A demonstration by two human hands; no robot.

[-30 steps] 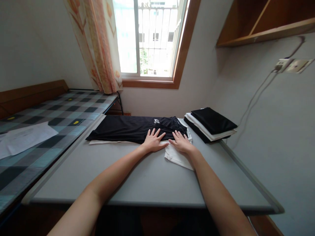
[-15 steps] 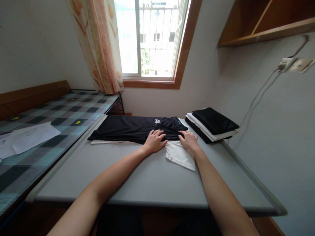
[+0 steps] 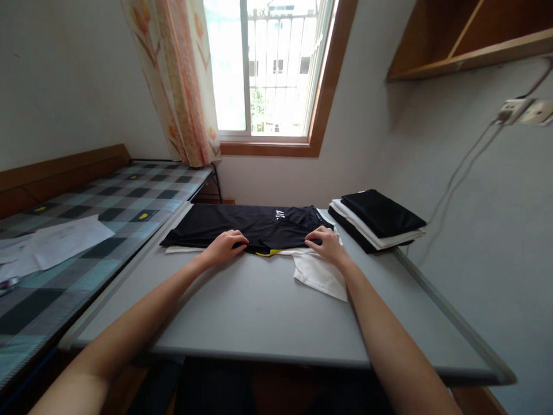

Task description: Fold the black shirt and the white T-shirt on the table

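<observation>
A black T-shirt (image 3: pixel 228 219) with white lettering lies folded lengthwise on the grey table, its collar end to the right. Under its near edge shows a white shirt (image 3: pixel 319 274), one sleeve spread toward me. A strip of yellow peeks out at the edge between my hands. My left hand (image 3: pixel 225 246) is closed on the near edge of the black T-shirt, left of its middle. Closer to the collar, my right hand (image 3: pixel 327 244) pinches the same edge, its wrist above the white sleeve.
A stack of folded black and white clothes (image 3: pixel 380 216) sits at the table's back right, by the wall. Left of the grey table (image 3: pixel 242 311) is a bed with a checked mattress (image 3: pixel 99 202) and papers (image 3: pixel 64 239). A shelf (image 3: pixel 475 55) hangs at upper right.
My left hand has slid left along the black T-shirt's near edge, uncovering a yellow strip. My right hand stays near the collar, fingers now more curled. The view has shifted slightly.
</observation>
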